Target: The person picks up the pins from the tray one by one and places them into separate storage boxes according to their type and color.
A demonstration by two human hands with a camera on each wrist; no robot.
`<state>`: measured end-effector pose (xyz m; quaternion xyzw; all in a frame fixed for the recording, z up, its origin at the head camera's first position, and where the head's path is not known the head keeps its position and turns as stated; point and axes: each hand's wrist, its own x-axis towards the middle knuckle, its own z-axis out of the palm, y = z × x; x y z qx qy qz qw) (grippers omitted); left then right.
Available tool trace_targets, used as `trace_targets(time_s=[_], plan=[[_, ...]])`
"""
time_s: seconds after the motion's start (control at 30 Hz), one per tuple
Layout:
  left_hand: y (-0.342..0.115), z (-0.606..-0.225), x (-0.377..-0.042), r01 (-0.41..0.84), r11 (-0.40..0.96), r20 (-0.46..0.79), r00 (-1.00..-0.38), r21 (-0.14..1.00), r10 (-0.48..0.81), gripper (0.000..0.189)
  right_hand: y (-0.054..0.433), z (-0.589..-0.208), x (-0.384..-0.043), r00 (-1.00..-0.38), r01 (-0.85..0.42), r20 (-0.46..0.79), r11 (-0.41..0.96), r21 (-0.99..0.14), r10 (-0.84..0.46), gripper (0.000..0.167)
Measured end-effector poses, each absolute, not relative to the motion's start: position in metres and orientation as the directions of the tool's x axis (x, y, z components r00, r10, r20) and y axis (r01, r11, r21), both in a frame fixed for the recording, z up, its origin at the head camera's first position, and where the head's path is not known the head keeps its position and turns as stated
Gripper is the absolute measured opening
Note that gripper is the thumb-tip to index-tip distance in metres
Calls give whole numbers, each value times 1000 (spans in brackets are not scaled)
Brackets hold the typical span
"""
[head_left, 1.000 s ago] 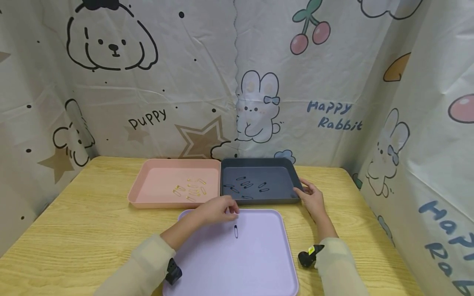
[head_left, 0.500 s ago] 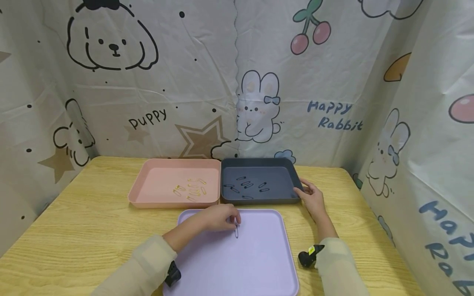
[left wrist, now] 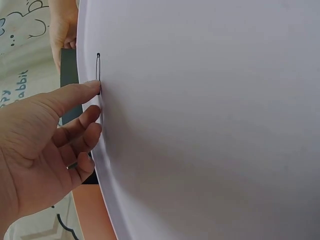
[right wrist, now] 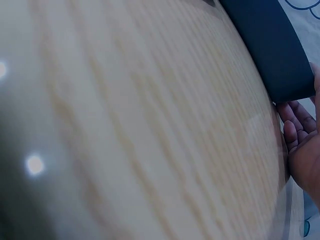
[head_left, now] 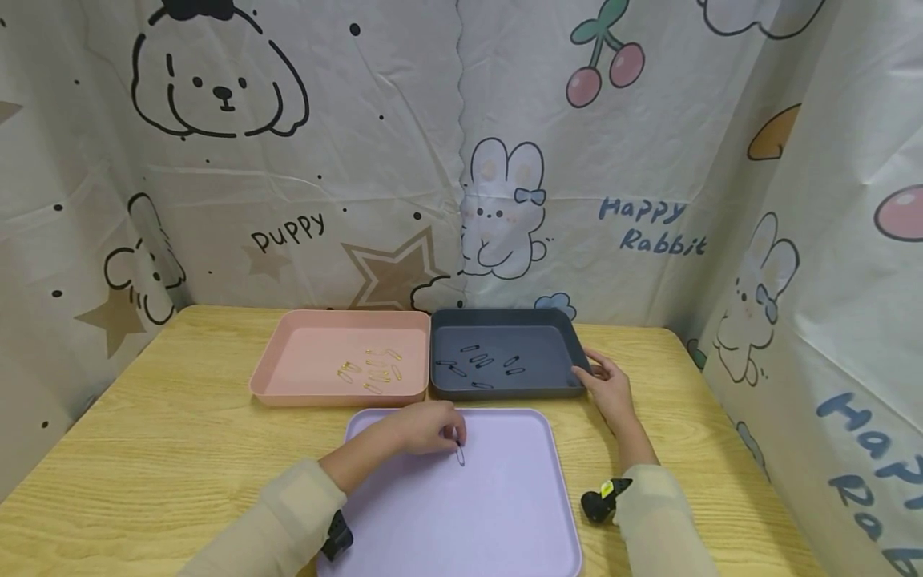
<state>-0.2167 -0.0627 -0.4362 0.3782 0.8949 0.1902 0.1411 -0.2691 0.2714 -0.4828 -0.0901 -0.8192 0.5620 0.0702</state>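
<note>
A black safety pin [left wrist: 98, 67] lies near the far edge of the lilac tray [head_left: 505, 513]. My left hand [head_left: 431, 427] is low over that tray, its thumb on the pin's capped end. The index finger seems hidden behind the thumb in the left wrist view, where the other fingers curl beside it. The pin's looped end sticks out past the thumb. My right hand [head_left: 609, 391] grips the near right corner of the dark blue-grey tray [head_left: 534, 324], thumb over the rim and fingers outside. Several black safety pins [head_left: 479, 361] are in that tray.
A pink tray [head_left: 303, 353] holding several gold safety pins [head_left: 378, 373] stands against the dark tray's left side. Both are behind the lilac tray on a wooden table [head_left: 166, 449]. A printed curtain [head_left: 404, 160] hangs behind and along the sides.
My left hand has come down and towards me onto the safety pin, its fingers now covering one end. The pin has tilted slightly. My right hand stays at the dark tray.
</note>
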Motion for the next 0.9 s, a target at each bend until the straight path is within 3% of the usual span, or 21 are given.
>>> trace_targets(time_s=[0.33,0.9], plan=[[-61,-440,-218,529,710,-180,-729,465,660,12,272,-484,-271,-972,67,17,347,-936,233,56],[-64,-434,-220,445,725,-197,-766,525,612,12,271,-483,-270,-975,66,13,347,-936,221,56]])
